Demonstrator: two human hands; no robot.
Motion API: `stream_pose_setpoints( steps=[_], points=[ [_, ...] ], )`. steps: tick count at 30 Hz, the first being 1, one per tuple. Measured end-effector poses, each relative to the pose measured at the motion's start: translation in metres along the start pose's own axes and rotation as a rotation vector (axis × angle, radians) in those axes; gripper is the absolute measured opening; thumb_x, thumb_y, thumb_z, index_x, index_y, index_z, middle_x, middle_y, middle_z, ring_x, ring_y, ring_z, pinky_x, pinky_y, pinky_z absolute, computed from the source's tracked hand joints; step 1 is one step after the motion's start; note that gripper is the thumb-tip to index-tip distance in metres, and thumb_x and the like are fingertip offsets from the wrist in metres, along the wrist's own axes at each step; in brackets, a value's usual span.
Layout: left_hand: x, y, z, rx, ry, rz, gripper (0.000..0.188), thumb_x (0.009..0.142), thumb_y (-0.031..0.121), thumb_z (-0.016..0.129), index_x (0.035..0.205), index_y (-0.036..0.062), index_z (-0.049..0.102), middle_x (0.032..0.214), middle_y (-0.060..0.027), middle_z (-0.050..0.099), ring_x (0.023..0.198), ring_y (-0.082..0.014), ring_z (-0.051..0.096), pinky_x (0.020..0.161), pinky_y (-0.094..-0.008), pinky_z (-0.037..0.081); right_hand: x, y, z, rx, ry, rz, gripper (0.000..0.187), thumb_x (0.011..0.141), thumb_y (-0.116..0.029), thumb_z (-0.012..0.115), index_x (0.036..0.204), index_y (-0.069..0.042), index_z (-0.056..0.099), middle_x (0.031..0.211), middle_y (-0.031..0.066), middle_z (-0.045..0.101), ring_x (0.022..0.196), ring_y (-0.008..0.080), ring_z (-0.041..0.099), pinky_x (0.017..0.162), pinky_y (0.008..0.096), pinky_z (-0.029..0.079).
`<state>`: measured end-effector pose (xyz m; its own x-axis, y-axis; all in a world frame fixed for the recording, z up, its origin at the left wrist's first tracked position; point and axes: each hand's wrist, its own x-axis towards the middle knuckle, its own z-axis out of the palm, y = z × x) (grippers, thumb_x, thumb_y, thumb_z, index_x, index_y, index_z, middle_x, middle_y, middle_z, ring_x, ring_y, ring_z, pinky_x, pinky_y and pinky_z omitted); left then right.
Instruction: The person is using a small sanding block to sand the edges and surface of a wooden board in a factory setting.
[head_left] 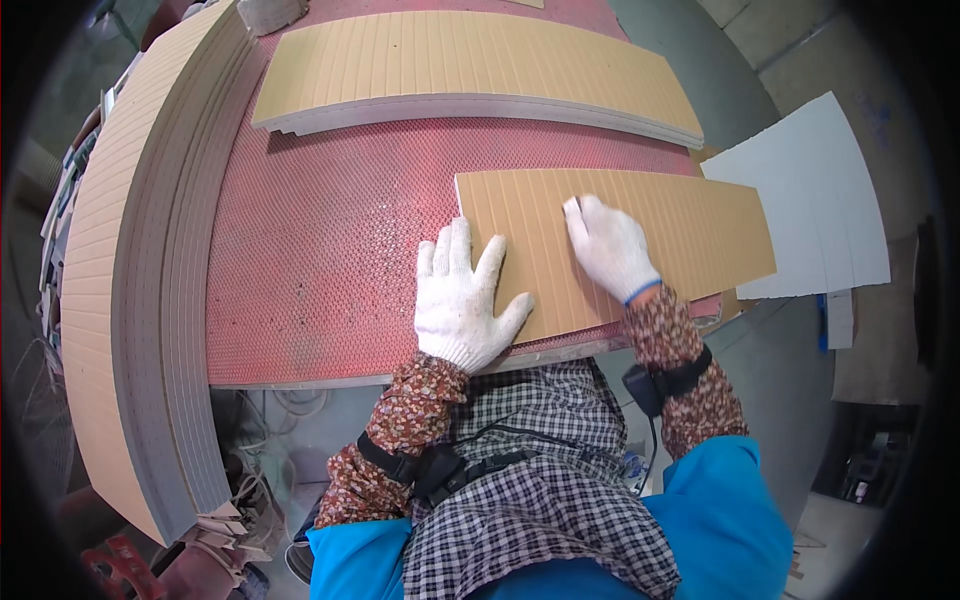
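A tan grooved board [690, 225] with a thin pale edge lies flat near the front right of a red mesh-covered table [330, 230]. My left hand [465, 300], in a white knit glove, rests flat with its fingers spread, across the board's left edge and partly on the red mesh. Over the middle of the board is my right hand [612, 245], gloved the same way, its fingers curled and pinched. Something small and pale may show at its fingertips, but I cannot make out what it is.
Behind the board lies a short stack of similar tan boards [480, 60]. A taller stack [110, 240] runs along the left side. At right, a white sheet [800, 200] sits by the board's end. A grey lump [272, 14] stands at the back left. Cables hang below the table.
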<state>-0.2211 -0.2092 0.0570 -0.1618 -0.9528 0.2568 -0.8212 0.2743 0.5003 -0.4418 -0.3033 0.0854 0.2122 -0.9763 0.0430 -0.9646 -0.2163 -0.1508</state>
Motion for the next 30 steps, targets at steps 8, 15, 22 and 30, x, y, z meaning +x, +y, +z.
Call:
stream_pose_setpoints(
  steps=[8,15,22,30],
  points=[
    [0.003,0.000,-0.004,-0.030,0.021,0.028,0.075,0.080,0.043,0.080,0.140,0.0037,0.058,0.146,-0.0310,0.046,0.134,-0.0452,0.045,0.113,-0.0560,0.034,0.107,0.025,0.027,-0.037,0.041,-0.124,0.039,0.107,-0.033,0.047,0.099,-0.001,0.069,0.093,0.0286,0.074,0.092,0.0471,0.073,0.084,0.0589,0.058],
    [0.001,-0.004,0.001,-0.007,0.055,0.027,0.075,0.080,0.044,0.080,0.140,0.0039,0.059,0.146,-0.0306,0.045,0.134,-0.0446,0.045,0.114,-0.0556,0.035,0.086,0.005,0.019,-0.030,0.027,-0.054,0.038,0.108,-0.033,0.046,0.102,-0.002,0.068,0.093,0.0285,0.074,0.092,0.0469,0.073,0.084,0.0578,0.059],
    [0.000,-0.002,0.002,-0.003,0.021,0.012,0.076,0.082,0.046,0.079,0.143,0.0049,0.058,0.151,-0.0326,0.043,0.142,-0.0467,0.040,0.119,-0.0579,0.030,-0.041,-0.018,-0.004,-0.091,-0.032,0.079,0.029,0.109,-0.031,0.051,0.101,-0.005,0.061,0.076,0.0244,0.071,0.071,0.0422,0.073,0.060,0.0534,0.057],
    [0.000,-0.003,0.005,0.026,0.021,0.012,0.078,0.083,0.048,0.079,0.144,0.0052,0.057,0.153,-0.0332,0.042,0.145,-0.0472,0.039,0.121,-0.0583,0.028,-0.166,-0.014,0.011,-0.054,0.170,0.008,0.021,0.107,-0.022,0.059,0.090,-0.009,0.059,0.052,0.0109,0.057,0.046,0.0278,0.064,0.044,0.0432,0.048]
  ],
)
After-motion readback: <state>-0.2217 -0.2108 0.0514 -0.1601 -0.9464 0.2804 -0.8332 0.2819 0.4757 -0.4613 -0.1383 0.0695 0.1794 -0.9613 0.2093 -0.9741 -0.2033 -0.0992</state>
